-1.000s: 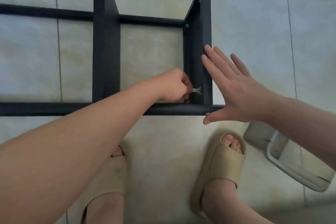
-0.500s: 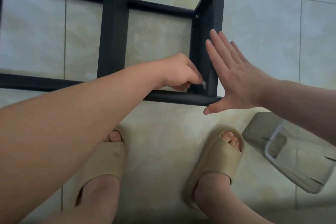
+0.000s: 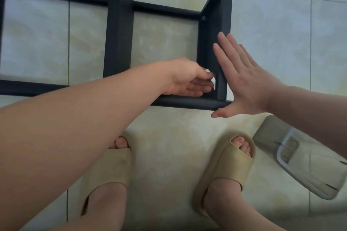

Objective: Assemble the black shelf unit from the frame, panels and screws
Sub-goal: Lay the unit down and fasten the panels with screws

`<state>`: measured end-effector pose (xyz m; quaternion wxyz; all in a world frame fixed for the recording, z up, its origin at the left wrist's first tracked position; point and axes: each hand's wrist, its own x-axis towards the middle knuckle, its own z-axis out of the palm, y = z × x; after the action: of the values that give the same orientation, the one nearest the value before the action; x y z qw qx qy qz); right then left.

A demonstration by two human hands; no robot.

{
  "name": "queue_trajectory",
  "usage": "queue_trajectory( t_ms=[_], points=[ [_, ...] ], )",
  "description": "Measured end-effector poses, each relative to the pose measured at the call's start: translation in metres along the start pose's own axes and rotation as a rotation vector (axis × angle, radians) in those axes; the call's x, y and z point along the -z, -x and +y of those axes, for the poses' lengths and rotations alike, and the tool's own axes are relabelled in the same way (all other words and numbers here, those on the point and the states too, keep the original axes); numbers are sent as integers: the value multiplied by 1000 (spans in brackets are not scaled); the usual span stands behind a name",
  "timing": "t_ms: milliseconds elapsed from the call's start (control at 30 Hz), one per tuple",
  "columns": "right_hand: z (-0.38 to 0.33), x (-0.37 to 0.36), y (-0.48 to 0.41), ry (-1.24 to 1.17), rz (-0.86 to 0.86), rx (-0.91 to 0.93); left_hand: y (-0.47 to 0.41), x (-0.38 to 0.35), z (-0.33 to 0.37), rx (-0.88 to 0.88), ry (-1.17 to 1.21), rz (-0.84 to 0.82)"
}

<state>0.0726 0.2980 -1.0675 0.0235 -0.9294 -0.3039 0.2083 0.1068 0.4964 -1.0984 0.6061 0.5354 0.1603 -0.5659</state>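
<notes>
The black shelf frame (image 3: 187, 104) lies on its side on the tiled floor in front of me. Its end panel (image 3: 212, 30) stands between two tubes, and a second panel (image 3: 119, 24) stands further left. My left hand (image 3: 187, 78) reaches inside the frame at the end panel's lower corner and pinches a small silver wrench (image 3: 213, 81), mostly hidden by the fingers. My right hand (image 3: 242, 75) presses flat, fingers straight, against the outer side of the end panel, with its thumb under the near tube's end. A screw head (image 3: 203, 18) shows in the panel's far corner.
A clear plastic container (image 3: 300, 159) lies on the floor at the right, close to my right foot. Both my feet, in beige slippers (image 3: 225, 167), stand just in front of the frame. Pale floor tiles show through the frame's openings.
My left hand has rolled over at the panel's lower corner, turning the wrench with it. My right hand has stayed flat on the panel. The view has shifted slightly.
</notes>
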Motion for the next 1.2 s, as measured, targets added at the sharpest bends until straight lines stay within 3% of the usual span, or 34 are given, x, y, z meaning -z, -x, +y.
queue_trajectory(
  t_ms=[267, 1200],
  points=[
    [1, -2, 1, 3, 21, 0, -5, -5, -4, -121, -32, 98],
    [0, -1, 0, -12, 33, 3, -3, -1, -4, -172, -124, 77]
  ],
)
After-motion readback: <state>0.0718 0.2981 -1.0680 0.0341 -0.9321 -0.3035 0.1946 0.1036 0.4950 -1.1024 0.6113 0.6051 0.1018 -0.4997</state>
